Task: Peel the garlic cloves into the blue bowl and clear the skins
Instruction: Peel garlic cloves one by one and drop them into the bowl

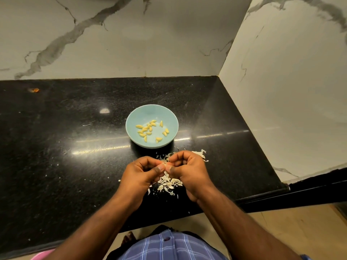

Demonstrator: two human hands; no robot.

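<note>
A blue bowl (135, 117) stands on the black counter and holds several peeled yellow garlic cloves (144, 130). Just in front of it, my left hand (139, 177) and my right hand (189, 170) meet, fingertips together, pinching a small garlic clove (165, 162) that is mostly hidden between the thumbs and fingers. A heap of pale garlic skins (169, 182) lies on the counter beneath and behind the hands, reaching toward the bowl's near right side.
The black granite counter (65, 147) runs left and ends at a front edge near my body. Marble walls close the back and right side. Small skin flecks are scattered on the counter left of the hands. An orange speck (33, 90) lies at the far left.
</note>
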